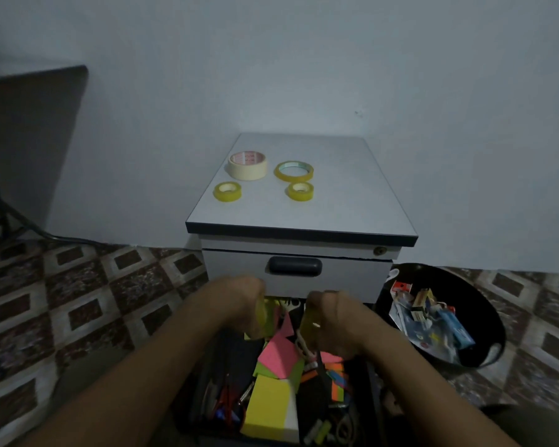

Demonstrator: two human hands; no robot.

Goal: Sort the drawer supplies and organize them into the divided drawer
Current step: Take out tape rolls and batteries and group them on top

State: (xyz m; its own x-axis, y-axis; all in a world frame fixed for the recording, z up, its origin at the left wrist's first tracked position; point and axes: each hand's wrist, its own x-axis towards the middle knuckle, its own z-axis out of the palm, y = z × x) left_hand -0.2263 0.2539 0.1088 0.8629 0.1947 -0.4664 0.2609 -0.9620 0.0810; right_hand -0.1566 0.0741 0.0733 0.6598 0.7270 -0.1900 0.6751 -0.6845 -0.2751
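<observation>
Drawer supplies [273, 395] lie jumbled in the open drawer [373, 382] beneath your wrists. Your left grip [239, 296] curls round a yellow tape roll [259, 317], and your right grip [331, 317] curls round a second yellow roll [309, 322]; both are blurred. You seem to be pulling out tapes, so next set both beside the four rolls [293, 171] on the counter [352, 195].

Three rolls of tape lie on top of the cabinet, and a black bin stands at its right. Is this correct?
Not three: the head view shows four rolls on the cabinet top: one cream roll, one thin yellow roll and two small yellow rolls. The black bin does stand at its right.
</observation>
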